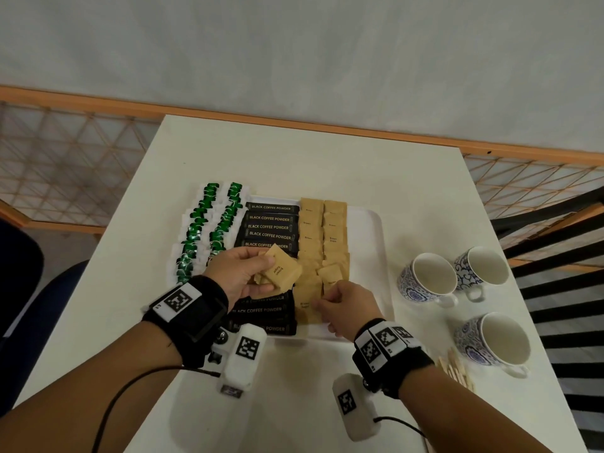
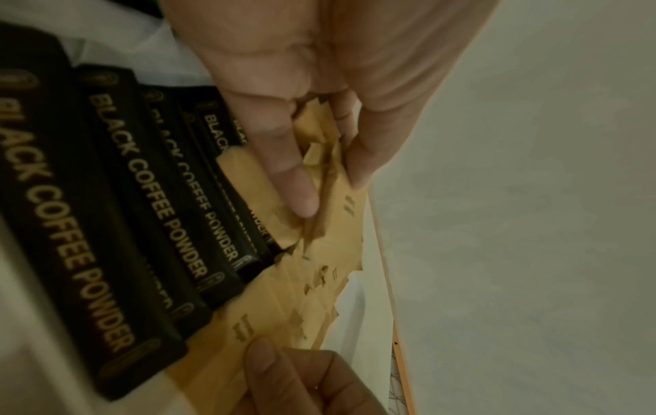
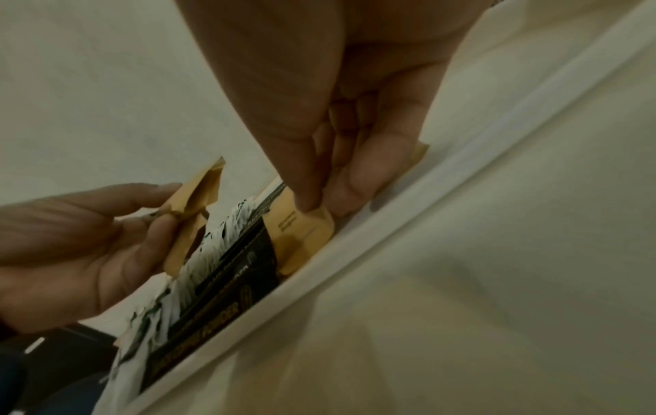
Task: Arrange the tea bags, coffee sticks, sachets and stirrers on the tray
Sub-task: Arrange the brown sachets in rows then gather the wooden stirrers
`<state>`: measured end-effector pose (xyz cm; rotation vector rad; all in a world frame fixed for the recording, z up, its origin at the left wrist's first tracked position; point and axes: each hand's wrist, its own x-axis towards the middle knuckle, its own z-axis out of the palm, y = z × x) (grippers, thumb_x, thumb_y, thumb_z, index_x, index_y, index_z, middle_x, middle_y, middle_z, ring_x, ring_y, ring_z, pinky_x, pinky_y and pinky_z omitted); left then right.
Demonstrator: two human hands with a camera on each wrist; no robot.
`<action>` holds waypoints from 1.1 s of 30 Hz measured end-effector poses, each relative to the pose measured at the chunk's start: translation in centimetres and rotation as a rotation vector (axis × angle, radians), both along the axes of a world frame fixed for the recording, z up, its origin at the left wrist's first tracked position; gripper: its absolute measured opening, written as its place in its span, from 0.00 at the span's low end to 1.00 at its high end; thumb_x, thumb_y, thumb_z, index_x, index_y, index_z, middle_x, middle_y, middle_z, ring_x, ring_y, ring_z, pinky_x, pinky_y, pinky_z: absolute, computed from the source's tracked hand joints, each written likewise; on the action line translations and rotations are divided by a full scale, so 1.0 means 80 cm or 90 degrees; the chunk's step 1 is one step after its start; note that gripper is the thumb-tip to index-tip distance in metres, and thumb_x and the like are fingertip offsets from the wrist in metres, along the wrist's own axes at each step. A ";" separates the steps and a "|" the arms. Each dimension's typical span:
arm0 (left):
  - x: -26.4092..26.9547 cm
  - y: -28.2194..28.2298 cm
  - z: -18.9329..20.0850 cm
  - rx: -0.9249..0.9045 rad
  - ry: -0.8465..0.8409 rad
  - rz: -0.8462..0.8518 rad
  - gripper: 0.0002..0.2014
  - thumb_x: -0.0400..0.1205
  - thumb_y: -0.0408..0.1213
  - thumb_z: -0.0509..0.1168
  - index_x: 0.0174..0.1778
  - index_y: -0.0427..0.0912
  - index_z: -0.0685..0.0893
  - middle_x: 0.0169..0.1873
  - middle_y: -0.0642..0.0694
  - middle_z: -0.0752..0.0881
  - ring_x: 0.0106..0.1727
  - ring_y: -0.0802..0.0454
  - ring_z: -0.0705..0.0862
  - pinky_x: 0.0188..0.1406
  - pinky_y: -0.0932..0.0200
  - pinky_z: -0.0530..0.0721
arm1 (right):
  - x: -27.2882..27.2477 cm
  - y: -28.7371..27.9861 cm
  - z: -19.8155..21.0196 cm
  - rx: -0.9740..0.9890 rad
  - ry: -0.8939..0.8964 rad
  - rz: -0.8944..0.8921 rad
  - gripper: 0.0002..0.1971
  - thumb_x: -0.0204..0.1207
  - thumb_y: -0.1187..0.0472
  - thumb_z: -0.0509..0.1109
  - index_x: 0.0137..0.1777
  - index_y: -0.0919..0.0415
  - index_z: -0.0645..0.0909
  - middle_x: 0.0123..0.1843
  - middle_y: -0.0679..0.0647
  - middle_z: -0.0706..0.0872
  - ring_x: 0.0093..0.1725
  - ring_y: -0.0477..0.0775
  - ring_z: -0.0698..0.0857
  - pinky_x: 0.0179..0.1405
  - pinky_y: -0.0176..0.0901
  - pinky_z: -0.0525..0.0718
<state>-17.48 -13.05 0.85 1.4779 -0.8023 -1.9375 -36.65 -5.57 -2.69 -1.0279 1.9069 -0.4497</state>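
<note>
A white tray (image 1: pixel 366 243) holds green-and-white tea bags (image 1: pixel 202 230) at the left, black coffee sticks (image 1: pixel 271 227) in the middle and brown sugar sachets (image 1: pixel 323 230) in two columns to the right. My left hand (image 1: pixel 251 273) hovers over the coffee sticks and grips a small stack of brown sachets (image 1: pixel 281 271). My right hand (image 1: pixel 340 302) is at the near end of the sachet columns, thumb and fingers pinching a brown sachet (image 3: pixel 305 233) that lies on the tray by its near rim (image 3: pixel 390 233). Wooden stirrers (image 1: pixel 456 371) lie on the table to the right.
Three blue-patterned white cups (image 1: pixel 428 279) stand on the white table (image 1: pixel 327 152) right of the tray. Black chair slats (image 1: pixel 562 289) are at the far right, and an orange-framed mesh rail (image 1: pixel 65 158) runs behind the table.
</note>
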 end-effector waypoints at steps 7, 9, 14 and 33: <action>-0.015 0.009 -0.002 -0.015 -0.042 -0.055 0.08 0.76 0.31 0.72 0.49 0.35 0.83 0.44 0.33 0.89 0.35 0.42 0.89 0.21 0.58 0.86 | -0.011 0.001 0.013 -0.136 -0.012 -0.014 0.09 0.74 0.49 0.73 0.39 0.52 0.79 0.33 0.48 0.87 0.30 0.46 0.83 0.30 0.40 0.82; -0.023 0.012 -0.003 -0.034 -0.062 -0.081 0.08 0.74 0.31 0.75 0.45 0.36 0.84 0.42 0.36 0.89 0.33 0.43 0.89 0.23 0.57 0.87 | -0.012 0.000 0.021 -0.210 -0.089 -0.029 0.02 0.78 0.52 0.69 0.45 0.46 0.83 0.37 0.46 0.87 0.36 0.46 0.84 0.35 0.39 0.82; -0.046 0.020 0.001 -0.049 -0.072 -0.125 0.09 0.72 0.34 0.77 0.44 0.39 0.84 0.37 0.41 0.88 0.27 0.50 0.87 0.17 0.62 0.82 | -0.012 0.005 0.029 -0.291 -0.190 0.050 0.24 0.74 0.68 0.63 0.48 0.33 0.85 0.47 0.48 0.88 0.50 0.53 0.87 0.50 0.48 0.88; -0.034 0.027 -0.007 -0.011 -0.122 -0.268 0.07 0.77 0.35 0.73 0.49 0.39 0.87 0.45 0.38 0.86 0.33 0.46 0.85 0.17 0.61 0.82 | -0.054 0.023 0.025 -0.088 -0.102 -0.067 0.02 0.77 0.62 0.70 0.43 0.59 0.82 0.33 0.51 0.86 0.29 0.46 0.82 0.27 0.37 0.82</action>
